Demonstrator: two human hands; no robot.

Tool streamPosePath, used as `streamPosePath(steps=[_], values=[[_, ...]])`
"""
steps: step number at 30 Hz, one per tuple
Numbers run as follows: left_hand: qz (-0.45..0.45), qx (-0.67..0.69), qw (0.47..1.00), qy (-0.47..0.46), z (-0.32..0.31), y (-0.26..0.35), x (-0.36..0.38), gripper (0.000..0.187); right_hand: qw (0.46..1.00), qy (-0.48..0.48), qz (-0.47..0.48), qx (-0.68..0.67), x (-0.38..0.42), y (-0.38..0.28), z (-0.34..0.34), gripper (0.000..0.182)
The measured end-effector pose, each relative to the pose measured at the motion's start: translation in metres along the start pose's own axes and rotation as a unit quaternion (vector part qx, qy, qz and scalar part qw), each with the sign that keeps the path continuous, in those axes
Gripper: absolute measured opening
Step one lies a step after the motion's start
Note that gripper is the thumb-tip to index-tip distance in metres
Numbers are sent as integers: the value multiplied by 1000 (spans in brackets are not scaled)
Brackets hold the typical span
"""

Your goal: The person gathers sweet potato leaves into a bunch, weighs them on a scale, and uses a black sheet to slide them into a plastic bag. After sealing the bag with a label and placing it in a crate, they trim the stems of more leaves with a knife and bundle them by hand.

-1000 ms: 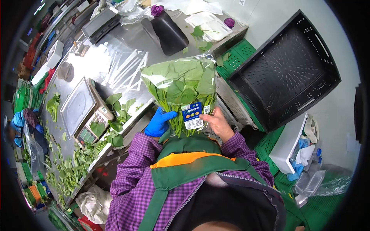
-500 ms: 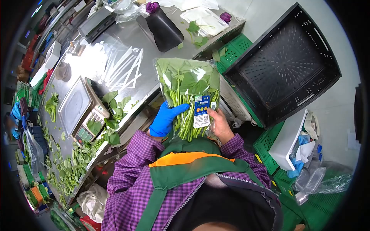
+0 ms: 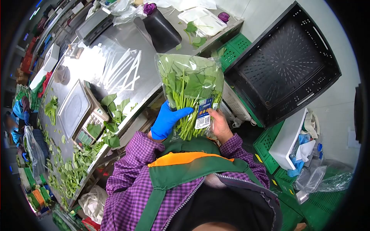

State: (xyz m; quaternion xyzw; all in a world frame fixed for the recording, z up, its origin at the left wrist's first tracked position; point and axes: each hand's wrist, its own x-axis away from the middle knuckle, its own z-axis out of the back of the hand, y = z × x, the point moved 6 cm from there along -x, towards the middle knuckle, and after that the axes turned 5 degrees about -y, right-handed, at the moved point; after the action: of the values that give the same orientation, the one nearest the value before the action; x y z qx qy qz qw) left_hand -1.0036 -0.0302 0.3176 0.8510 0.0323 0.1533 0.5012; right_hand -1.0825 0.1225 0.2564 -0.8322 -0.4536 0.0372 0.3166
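Observation:
A clear plastic bag of leafy greens [image 3: 192, 86] is held in front of my apron, leaves at the far end and cut stems toward me. My left hand [image 3: 166, 120], in a blue glove, grips its left side with the thumb across the stems. On the right edge, my bare right hand [image 3: 221, 125] pinches the bag beside a blue and white label [image 3: 204, 112] with a printed code. The fingers under the bag are hidden.
On the metal table [image 3: 133, 98] are a scale [image 3: 83, 113], loose greens [image 3: 73, 167], white strips [image 3: 121, 71] and a black scoop-like container [image 3: 160, 30]. To the right, a large black crate [image 3: 285, 61] leans near green crates [image 3: 266, 148] and a white bin [image 3: 287, 140].
The bag has tilted slightly, and its far end has shifted a little right and away from me. Both hands keep their hold on it.

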Motion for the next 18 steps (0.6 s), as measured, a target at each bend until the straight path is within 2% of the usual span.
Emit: streamPosePath(steps=[7, 12, 15, 17, 18], values=[[-7, 7, 1000, -22, -2, 4, -3, 50, 1000, 10, 0, 1, -6, 1, 17, 47], [-16, 2, 1000, -13, 6, 6, 2, 53, 1000, -7, -17, 15, -12, -2, 3, 49], [-40, -23, 999, 27, 23, 17, 15, 54, 998, -49, -33, 33, -32, 7, -10, 47], [-55, -42, 996, 55, 42, 28, 27, 54, 995, -68, -10, 67, -60, 19, -6, 45], [-93, -43, 993, 60, 55, 40, 37, 58, 990, -123, -9, 70, -72, 15, -23, 48]])
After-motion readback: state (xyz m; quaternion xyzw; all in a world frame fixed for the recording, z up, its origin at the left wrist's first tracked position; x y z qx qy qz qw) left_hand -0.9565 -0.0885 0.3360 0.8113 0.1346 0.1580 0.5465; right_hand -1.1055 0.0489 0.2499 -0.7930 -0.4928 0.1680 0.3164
